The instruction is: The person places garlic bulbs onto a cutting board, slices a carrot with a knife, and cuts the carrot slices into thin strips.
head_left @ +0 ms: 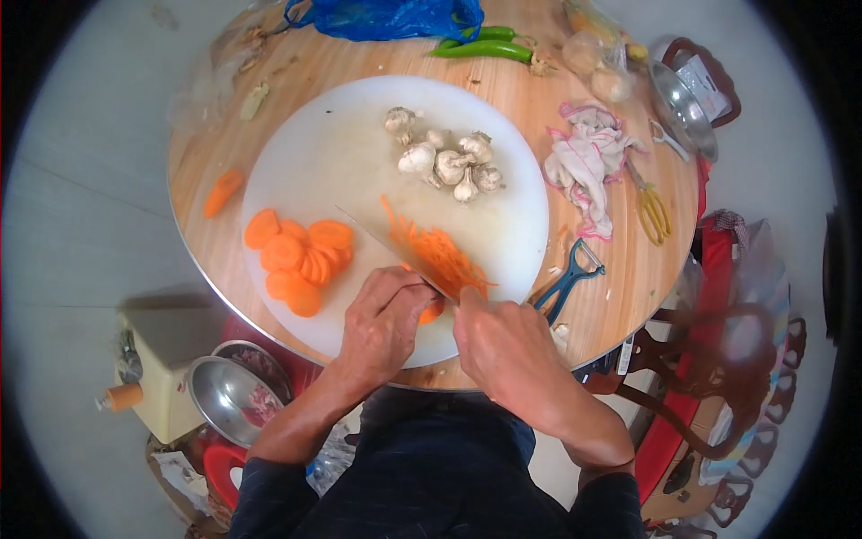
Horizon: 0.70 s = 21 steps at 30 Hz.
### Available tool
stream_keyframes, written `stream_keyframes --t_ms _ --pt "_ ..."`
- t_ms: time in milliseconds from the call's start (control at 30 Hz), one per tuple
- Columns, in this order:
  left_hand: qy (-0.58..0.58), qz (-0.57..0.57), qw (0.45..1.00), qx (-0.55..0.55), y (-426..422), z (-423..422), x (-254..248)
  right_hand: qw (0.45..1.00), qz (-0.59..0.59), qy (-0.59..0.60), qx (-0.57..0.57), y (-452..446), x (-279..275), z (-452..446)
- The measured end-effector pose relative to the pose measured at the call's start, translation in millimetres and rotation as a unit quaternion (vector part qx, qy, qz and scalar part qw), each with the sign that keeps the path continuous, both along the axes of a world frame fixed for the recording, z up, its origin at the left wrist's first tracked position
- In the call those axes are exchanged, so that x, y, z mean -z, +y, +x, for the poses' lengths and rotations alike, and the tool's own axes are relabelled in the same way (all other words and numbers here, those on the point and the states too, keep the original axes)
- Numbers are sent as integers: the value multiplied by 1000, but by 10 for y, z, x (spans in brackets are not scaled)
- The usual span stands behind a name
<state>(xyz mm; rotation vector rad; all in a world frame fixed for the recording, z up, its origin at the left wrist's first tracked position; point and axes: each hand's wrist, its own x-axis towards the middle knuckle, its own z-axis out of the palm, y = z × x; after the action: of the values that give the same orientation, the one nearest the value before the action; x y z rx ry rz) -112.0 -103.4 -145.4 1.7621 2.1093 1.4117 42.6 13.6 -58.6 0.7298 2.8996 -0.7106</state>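
My right hand [505, 346] is closed round the handle of a knife [395, 249], whose blade slants up and left over the white round cutting board [350, 117]. Beside the blade, my left hand [384, 314] has its fingers curled down on carrot slices [432, 312], mostly hidden under the fingers and the knife. Thin carrot shreds [440, 251] lie in a heap along the blade's right side. To the left on the board is a pile of round carrot slices [296, 256]. Several garlic bulbs [449, 162] sit toward the board's far side.
Right of the board are a blue peeler [567, 280], a crumpled cloth [588, 162] and yellow-handled scissors [654, 214]. A carrot piece [224, 192] lies left. Green peppers [485, 48] and a blue plastic bag [386, 18] are at the far edge. Metal bowls [220, 395] stand below, left.
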Motion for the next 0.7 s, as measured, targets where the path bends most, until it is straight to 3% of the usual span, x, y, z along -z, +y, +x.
stream_keyframes --t_ms 233,700 --pt "1 25 1000 6 -16 -12 -23 999 21 33 31 56 203 -89" --pt "3 -1 1000 3 -28 -1 -9 1000 8 26 -1 -22 -153 242"
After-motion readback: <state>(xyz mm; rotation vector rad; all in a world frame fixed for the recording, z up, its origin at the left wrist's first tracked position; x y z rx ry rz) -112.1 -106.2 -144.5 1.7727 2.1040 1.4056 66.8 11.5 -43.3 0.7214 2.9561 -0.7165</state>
